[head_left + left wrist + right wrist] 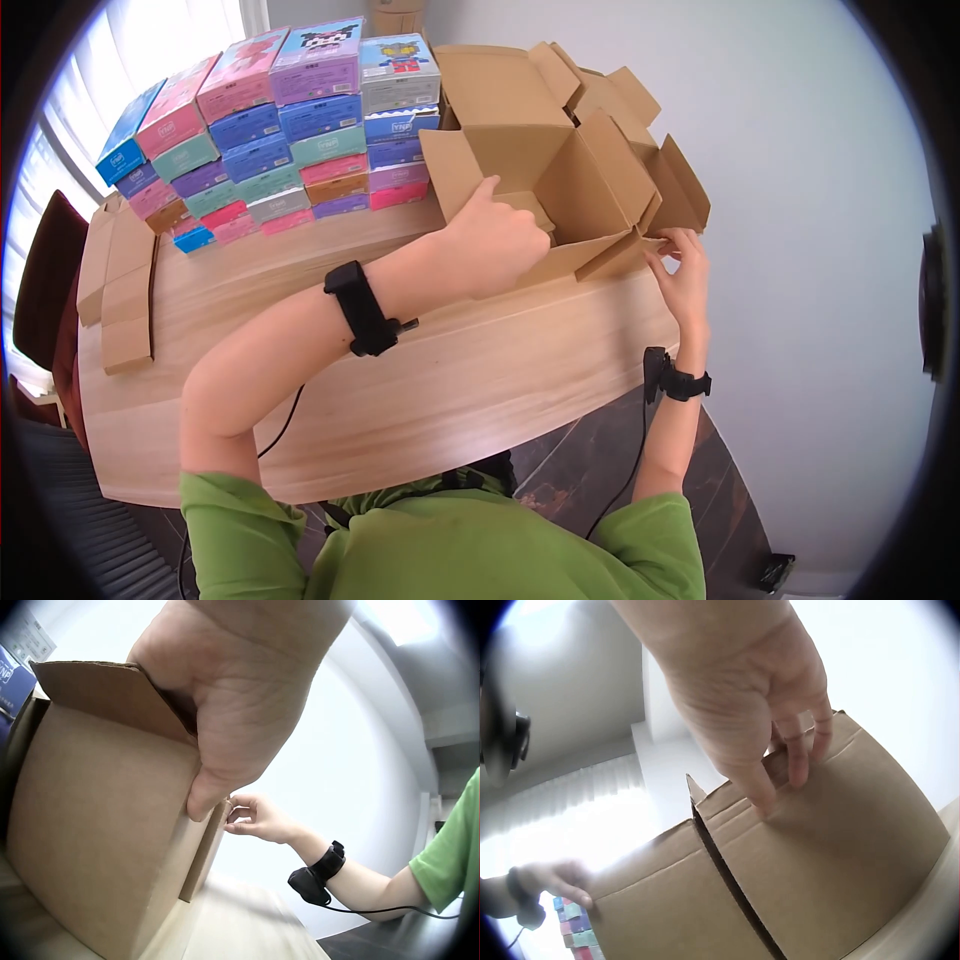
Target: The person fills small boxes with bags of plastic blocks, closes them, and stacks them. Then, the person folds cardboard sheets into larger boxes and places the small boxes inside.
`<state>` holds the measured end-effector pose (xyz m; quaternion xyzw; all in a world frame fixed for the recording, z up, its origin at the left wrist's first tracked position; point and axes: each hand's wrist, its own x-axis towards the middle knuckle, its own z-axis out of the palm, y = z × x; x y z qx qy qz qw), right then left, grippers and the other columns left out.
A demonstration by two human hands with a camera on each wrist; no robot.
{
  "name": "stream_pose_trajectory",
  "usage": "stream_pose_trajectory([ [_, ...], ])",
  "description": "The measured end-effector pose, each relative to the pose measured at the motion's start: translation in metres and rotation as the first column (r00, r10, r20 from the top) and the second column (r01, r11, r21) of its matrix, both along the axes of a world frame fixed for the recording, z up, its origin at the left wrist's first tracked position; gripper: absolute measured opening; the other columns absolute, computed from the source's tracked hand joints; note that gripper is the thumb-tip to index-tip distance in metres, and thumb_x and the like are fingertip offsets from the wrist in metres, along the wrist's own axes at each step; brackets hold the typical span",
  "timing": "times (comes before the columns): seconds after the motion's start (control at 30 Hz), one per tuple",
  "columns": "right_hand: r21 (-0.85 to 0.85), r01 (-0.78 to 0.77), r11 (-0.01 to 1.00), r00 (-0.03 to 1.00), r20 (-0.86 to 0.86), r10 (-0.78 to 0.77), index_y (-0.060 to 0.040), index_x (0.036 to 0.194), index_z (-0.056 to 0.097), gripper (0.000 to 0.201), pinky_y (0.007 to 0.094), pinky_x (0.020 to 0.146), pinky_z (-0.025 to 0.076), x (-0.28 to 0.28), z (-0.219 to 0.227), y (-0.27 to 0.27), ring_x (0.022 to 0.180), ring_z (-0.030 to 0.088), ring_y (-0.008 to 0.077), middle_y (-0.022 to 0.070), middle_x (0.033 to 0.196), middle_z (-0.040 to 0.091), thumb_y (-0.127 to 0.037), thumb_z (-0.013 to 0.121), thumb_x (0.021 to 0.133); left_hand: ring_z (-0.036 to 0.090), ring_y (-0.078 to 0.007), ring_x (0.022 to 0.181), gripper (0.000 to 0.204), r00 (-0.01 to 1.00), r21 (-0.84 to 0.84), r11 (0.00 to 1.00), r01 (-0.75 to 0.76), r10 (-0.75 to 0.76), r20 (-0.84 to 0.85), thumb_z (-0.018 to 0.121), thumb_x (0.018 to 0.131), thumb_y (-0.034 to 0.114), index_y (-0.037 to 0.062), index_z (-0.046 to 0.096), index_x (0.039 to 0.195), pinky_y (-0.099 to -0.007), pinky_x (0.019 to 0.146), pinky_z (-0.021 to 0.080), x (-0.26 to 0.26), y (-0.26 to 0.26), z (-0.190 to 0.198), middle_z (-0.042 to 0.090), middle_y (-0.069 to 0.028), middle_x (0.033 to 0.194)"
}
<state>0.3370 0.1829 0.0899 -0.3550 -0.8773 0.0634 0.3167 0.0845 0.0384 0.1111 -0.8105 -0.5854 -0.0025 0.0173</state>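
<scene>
An open cardboard box [585,185] stands on the table with its flaps spread. My left hand [495,245] grips its near edge toward the left corner. In the left wrist view the thumb lies on the outer side of the box wall [105,802]. At the box's near right corner, my right hand [682,270] pinches the top edge of a cardboard panel [825,847]. The thumb presses the panel's outer face while the fingers reach over its edge. A narrow gap separates this panel from the neighbouring wall [675,907].
Stacked colourful small boxes [320,75] form a block left of the open box. More cardboard flaps [620,105] rise behind it on the right. Flattened cardboard [128,285] lies at the table's left end. A pale wall [800,250] runs along the right side.
</scene>
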Motion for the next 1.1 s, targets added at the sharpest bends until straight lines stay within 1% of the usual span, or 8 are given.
stream_pose_trajectory([
  [0.23,0.066,0.149,0.987,0.985,-0.100,-0.142,-0.0045,0.108,0.052,0.035,0.0282,0.063,0.042,-0.013,0.023,-0.047,0.071,0.053,0.0147,0.0083,0.114,0.046,0.004,0.056,0.075,0.057,-0.0234,0.092,0.021,0.997,0.168,0.986,0.021,-0.034,0.074,0.061,0.076,0.025,0.0084,0.058,0.088,-0.0566,0.095,0.029,0.002,-0.004,-0.004,0.060,-0.0108,0.089],
  [0.43,-0.036,-0.116,0.993,0.985,-0.132,0.110,-0.0024,0.101,0.054,0.029,0.0230,0.055,0.038,-0.045,0.037,-0.105,0.062,0.051,0.0120,0.0088,0.107,0.051,0.004,0.056,0.073,0.051,-0.0233,0.097,0.027,0.934,0.512,0.857,-0.052,-0.140,0.329,0.063,0.071,0.016,0.0071,0.052,0.094,-0.0405,0.082,0.042,-0.019,-0.084,0.034,0.053,-0.0080,0.098],
  [0.57,-0.200,-0.334,0.921,0.939,0.013,0.344,0.0001,0.090,0.057,0.023,0.0238,0.049,0.038,-0.048,0.036,-0.125,0.056,0.051,0.0130,0.0077,0.084,0.058,0.005,0.058,0.068,0.058,-0.0292,0.079,0.021,0.884,0.525,0.723,-0.449,0.275,0.377,0.059,0.072,0.005,0.0028,0.057,0.092,-0.0351,0.072,0.046,-0.088,-0.183,0.048,0.059,-0.0108,0.085],
  [0.6,-0.279,-0.414,0.866,0.899,0.021,0.437,-0.0002,0.090,0.057,0.023,0.0239,0.049,0.038,-0.048,0.033,-0.126,0.057,0.052,0.0133,0.0071,0.082,0.058,0.005,0.058,0.067,0.057,-0.0321,0.082,0.020,0.706,0.359,0.608,-0.708,0.621,0.340,0.057,0.076,0.008,-0.0001,0.056,0.094,-0.0360,0.074,0.045,-0.095,-0.207,0.055,0.060,-0.0137,0.088],
  [0.73,-0.515,-0.564,0.646,0.736,0.041,0.676,-0.0009,0.091,0.056,0.022,0.0252,0.054,0.044,-0.061,0.025,-0.138,0.062,0.057,0.0153,0.0057,0.074,0.058,0.002,0.060,0.069,0.054,-0.0328,0.093,0.044,0.235,0.115,0.269,-0.956,0.940,-0.246,0.060,0.076,0.035,-0.0050,0.057,0.096,-0.0401,0.084,0.042,-0.219,-0.314,-0.011,0.058,-0.0190,0.098],
  [0.8,-0.580,-0.571,0.581,0.686,0.052,0.726,-0.0008,0.092,0.056,0.022,0.0266,0.057,0.046,-0.072,0.023,-0.144,0.064,0.058,0.0167,0.0069,0.075,0.059,0.000,0.062,0.070,0.057,-0.0336,0.089,0.052,0.219,-0.028,0.217,-0.976,0.974,-0.060,0.061,0.074,0.039,-0.0090,0.057,0.095,-0.0387,0.078,0.047,-0.281,-0.364,-0.047,0.060,-0.0223,0.096],
  [1.0,-0.653,-0.554,0.516,0.625,0.083,0.776,-0.0012,0.096,0.055,0.025,0.0321,0.062,0.048,-0.087,0.023,-0.156,0.071,0.061,0.0224,0.0104,0.079,0.060,-0.005,0.063,0.073,0.061,-0.0229,0.059,0.049,-0.327,-0.335,-0.197,-0.921,0.860,0.392,0.058,0.076,0.038,-0.0091,0.060,0.090,-0.0327,0.051,0.047,-0.358,-0.431,-0.103,0.062,-0.0174,0.073],
  [1.1,-0.666,-0.517,0.537,0.618,0.144,0.773,-0.0007,0.097,0.054,0.024,0.0343,0.065,0.048,-0.088,0.020,-0.156,0.073,0.061,0.0265,0.0122,0.080,0.061,-0.009,0.061,0.075,0.059,-0.0179,0.055,0.048,-0.185,-0.216,-0.098,-0.971,0.883,0.431,0.060,0.076,0.037,-0.0087,0.061,0.088,-0.0317,0.052,0.045,-0.378,-0.441,-0.114,0.061,-0.0132,0.069],
])
